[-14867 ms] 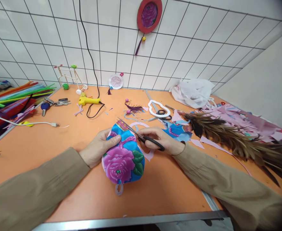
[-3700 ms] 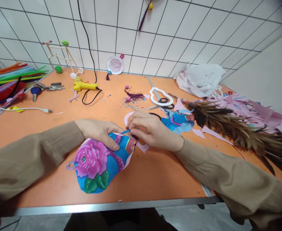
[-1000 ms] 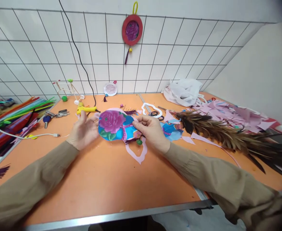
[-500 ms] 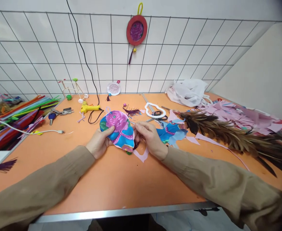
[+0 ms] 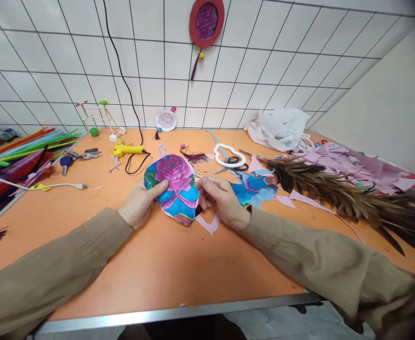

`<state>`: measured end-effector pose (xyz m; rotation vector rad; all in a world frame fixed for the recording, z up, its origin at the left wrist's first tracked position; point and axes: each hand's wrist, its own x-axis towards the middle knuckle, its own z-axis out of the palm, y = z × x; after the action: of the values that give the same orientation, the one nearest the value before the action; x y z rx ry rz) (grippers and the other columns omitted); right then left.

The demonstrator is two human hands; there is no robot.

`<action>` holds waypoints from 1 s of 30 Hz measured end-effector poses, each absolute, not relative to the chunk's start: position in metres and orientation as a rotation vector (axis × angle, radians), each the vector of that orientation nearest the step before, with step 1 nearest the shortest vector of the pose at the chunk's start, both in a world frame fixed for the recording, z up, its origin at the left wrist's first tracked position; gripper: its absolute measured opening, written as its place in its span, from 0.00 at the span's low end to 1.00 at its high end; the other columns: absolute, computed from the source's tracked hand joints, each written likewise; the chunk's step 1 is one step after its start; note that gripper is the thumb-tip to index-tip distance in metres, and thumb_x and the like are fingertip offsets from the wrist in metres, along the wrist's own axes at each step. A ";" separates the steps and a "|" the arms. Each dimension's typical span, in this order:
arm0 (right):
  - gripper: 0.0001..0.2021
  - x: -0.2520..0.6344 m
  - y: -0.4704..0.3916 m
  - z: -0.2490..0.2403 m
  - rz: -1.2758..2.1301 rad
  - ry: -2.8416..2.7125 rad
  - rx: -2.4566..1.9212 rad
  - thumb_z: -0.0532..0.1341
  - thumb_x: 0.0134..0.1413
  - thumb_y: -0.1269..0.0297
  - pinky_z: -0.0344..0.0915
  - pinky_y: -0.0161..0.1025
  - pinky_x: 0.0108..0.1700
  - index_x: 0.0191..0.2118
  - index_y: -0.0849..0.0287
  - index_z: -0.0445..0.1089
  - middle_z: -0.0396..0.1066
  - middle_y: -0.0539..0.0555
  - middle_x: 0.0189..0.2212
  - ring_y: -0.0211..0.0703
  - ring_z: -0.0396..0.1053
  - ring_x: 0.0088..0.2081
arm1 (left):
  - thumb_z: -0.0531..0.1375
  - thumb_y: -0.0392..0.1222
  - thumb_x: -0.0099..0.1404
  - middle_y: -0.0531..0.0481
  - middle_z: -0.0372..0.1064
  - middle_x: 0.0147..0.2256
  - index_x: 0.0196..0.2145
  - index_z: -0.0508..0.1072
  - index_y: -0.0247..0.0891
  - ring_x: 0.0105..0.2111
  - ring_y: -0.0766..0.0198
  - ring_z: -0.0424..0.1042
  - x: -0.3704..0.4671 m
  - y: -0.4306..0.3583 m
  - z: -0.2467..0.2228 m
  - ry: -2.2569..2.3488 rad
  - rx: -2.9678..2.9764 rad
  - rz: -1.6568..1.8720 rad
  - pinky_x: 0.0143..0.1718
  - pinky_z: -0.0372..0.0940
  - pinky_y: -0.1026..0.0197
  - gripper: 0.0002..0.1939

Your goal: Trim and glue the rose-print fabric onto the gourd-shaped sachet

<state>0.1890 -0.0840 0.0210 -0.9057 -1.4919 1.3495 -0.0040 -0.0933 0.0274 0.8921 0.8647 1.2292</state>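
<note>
In my left hand (image 5: 141, 200) is a rounded floral fabric piece (image 5: 175, 189), its thumb pressed on the front. A large magenta rose, blue areas and a pink dotted band cover the piece, and a pale loop (image 5: 162, 150) stands at its top. My right hand (image 5: 219, 198) is at the right edge of the piece, thumb and fingers pinched together. What they grip is hidden; something dark shows just below them. A pink paper scrap (image 5: 210, 224) lies under this hand, and a blue floral offcut (image 5: 251, 189) is to its right.
Behind the hands lie a yellow glue gun (image 5: 127, 150), a white wavy frame (image 5: 224, 158), scissors (image 5: 241, 165) and a purple tassel (image 5: 195, 156). Brown feathers (image 5: 334, 189) and pink scraps (image 5: 356, 165) spread rightward. Pipe cleaners (image 5: 40, 153) and keys (image 5: 65, 163) sit left.
The camera view has tipped downward, so the wall hanging sits higher in view. The floral piece is tilted slightly more upright, with both hands staying at it.
</note>
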 end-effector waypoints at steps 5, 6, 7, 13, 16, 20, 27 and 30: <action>0.20 0.188 -0.087 0.026 1.366 -1.489 -0.970 0.68 0.42 0.47 0.56 0.31 0.19 0.24 0.60 0.66 0.68 0.48 0.16 0.32 0.61 0.16 | 0.74 0.45 0.48 0.42 0.81 0.36 0.38 0.79 0.33 0.37 0.49 0.80 -0.006 -0.093 0.025 0.857 0.893 1.227 0.39 0.75 0.52 0.21; 0.19 0.187 -0.088 0.026 1.368 -1.481 -0.991 0.69 0.41 0.49 0.57 0.31 0.18 0.24 0.59 0.65 0.68 0.47 0.16 0.31 0.60 0.15 | 0.74 0.46 0.49 0.41 0.80 0.36 0.39 0.79 0.33 0.38 0.48 0.80 -0.006 -0.093 0.025 0.848 0.891 1.226 0.40 0.75 0.51 0.21; 0.19 0.186 -0.088 0.026 1.368 -1.466 -1.005 0.69 0.41 0.50 0.57 0.31 0.18 0.24 0.59 0.65 0.67 0.46 0.16 0.31 0.60 0.15 | 0.73 0.47 0.51 0.41 0.80 0.37 0.40 0.79 0.34 0.39 0.47 0.79 -0.007 -0.093 0.025 0.835 0.887 1.220 0.40 0.75 0.50 0.21; 0.17 0.183 -0.088 0.025 1.289 -1.465 -1.022 0.67 0.42 0.52 0.57 0.32 0.20 0.24 0.59 0.64 0.65 0.46 0.15 0.31 0.59 0.16 | 0.73 0.47 0.49 0.38 0.80 0.40 0.42 0.79 0.35 0.41 0.43 0.79 -0.008 -0.095 0.021 0.776 0.930 1.108 0.42 0.75 0.47 0.23; 0.15 0.191 -0.081 0.033 1.218 -1.672 -0.978 0.63 0.48 0.52 0.59 0.33 0.22 0.24 0.59 0.64 0.66 0.47 0.17 0.34 0.61 0.18 | 0.75 0.40 0.46 0.41 0.80 0.41 0.40 0.80 0.34 0.41 0.46 0.79 -0.005 -0.095 0.018 0.842 0.969 1.175 0.45 0.74 0.50 0.22; 0.08 0.229 -0.047 0.055 0.609 -2.017 -1.102 0.59 0.53 0.62 0.64 0.37 0.32 0.29 0.60 0.71 0.73 0.53 0.26 0.41 0.69 0.28 | 0.75 0.40 0.46 0.44 0.80 0.41 0.40 0.80 0.37 0.41 0.50 0.79 -0.004 -0.093 0.014 0.896 0.946 1.305 0.45 0.74 0.53 0.22; 0.12 0.288 -0.006 0.056 0.246 -2.449 -1.525 0.60 0.52 0.71 0.63 0.39 0.39 0.41 0.62 0.78 0.78 0.57 0.35 0.45 0.73 0.36 | 0.75 0.42 0.46 0.43 0.81 0.38 0.39 0.80 0.34 0.39 0.51 0.79 -0.003 -0.091 0.017 0.919 0.925 1.324 0.43 0.74 0.54 0.22; 0.10 0.278 -0.019 0.053 0.213 -2.663 -1.446 0.64 0.52 0.65 0.62 0.37 0.37 0.41 0.58 0.78 0.78 0.55 0.36 0.45 0.72 0.37 | 0.76 0.40 0.44 0.44 0.81 0.36 0.38 0.79 0.35 0.37 0.52 0.80 0.000 -0.092 0.021 0.917 0.892 1.358 0.40 0.75 0.55 0.22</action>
<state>0.2782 -0.0188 0.0530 -1.4463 -2.6634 0.2128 -0.0001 -0.0919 0.0207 0.8923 0.9169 1.3582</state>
